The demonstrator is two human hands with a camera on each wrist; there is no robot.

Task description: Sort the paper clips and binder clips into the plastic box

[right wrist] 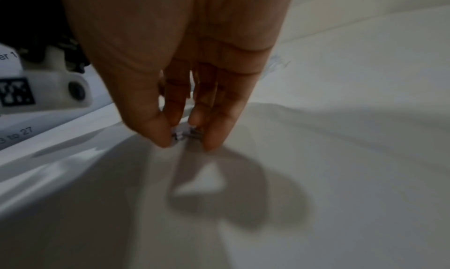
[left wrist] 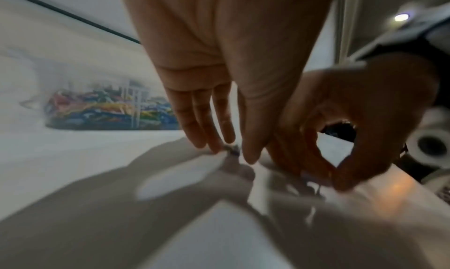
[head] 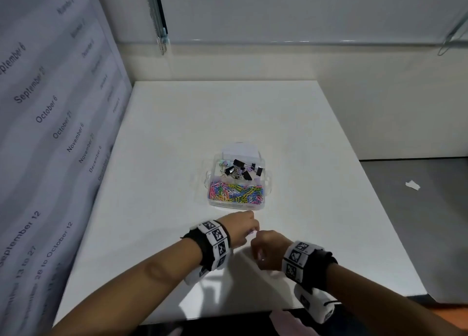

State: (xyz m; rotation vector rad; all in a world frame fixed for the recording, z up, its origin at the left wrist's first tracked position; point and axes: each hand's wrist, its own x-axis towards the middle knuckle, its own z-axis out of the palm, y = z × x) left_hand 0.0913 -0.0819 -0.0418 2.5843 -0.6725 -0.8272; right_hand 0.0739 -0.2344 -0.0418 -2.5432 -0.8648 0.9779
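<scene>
A clear plastic box (head: 268, 183) stands mid-table. Its far compartment holds black and pastel binder clips (head: 238, 169); the near one is full of coloured paper clips (head: 235, 192), which also show blurred in the left wrist view (left wrist: 109, 109). Just in front of the box my two hands almost touch, low over the table. My left hand (head: 254, 230) pinches a small clip (left wrist: 233, 151) between thumb and fingertips at the table surface. My right hand (head: 260, 257) pinches a small pale purple binder clip (right wrist: 181, 132) between thumb and fingers.
The white table (head: 177, 133) ends in a wall hung with a printed date sheet (head: 50, 133) on the left. Beyond the table's right edge a white paper scrap (head: 412, 185) lies on a lower grey surface.
</scene>
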